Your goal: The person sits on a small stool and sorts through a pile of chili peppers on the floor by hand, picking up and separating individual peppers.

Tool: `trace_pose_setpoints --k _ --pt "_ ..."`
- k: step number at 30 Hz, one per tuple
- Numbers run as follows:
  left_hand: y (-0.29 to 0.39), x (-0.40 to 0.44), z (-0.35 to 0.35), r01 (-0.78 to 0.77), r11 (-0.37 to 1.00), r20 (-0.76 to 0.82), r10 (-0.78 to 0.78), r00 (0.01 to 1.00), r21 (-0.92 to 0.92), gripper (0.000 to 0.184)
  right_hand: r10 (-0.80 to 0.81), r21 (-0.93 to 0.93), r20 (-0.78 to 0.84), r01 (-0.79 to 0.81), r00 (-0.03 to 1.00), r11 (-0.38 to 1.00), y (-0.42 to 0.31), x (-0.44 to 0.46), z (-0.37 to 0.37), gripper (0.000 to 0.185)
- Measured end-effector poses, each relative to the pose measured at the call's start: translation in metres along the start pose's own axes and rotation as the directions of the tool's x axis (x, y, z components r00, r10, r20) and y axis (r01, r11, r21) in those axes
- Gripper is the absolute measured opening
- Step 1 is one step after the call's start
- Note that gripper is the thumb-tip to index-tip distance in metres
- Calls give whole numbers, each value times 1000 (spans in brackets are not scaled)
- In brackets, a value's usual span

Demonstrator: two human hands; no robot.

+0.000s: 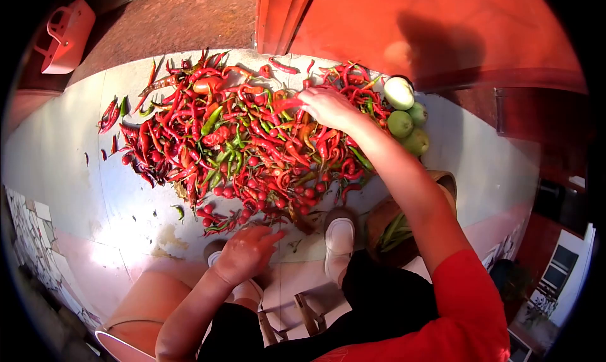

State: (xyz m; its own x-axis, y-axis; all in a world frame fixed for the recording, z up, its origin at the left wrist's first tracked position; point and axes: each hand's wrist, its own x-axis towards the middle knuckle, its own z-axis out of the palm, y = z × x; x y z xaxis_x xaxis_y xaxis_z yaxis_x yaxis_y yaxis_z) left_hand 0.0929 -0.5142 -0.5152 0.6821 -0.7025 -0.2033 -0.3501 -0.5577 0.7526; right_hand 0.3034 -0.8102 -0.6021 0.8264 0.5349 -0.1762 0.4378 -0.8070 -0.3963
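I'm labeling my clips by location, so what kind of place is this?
Probably a sunlit yard or doorstep outside a home: red and green peppers spread on a pale paved floor, a red door beside them, and hard shadows like direct sun.

The only camera is worn on the head, above the near side. It looks forward and steeply down, with peppers [218,134] central and a red panel [360,27] at far right.
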Motion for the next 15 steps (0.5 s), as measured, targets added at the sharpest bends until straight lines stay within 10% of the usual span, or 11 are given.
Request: trace_pose_setpoints --k 9,15 --pt "-3 -3 -3 59 996 4 -59 998 -68 35 297 -304 250 -216 922 928 -9 -19 -5 23" --pt "-4 6 0 156 938 127 -122 984 -311 40 459 170 -318 -427 830 888 -22 -73 -42 25"
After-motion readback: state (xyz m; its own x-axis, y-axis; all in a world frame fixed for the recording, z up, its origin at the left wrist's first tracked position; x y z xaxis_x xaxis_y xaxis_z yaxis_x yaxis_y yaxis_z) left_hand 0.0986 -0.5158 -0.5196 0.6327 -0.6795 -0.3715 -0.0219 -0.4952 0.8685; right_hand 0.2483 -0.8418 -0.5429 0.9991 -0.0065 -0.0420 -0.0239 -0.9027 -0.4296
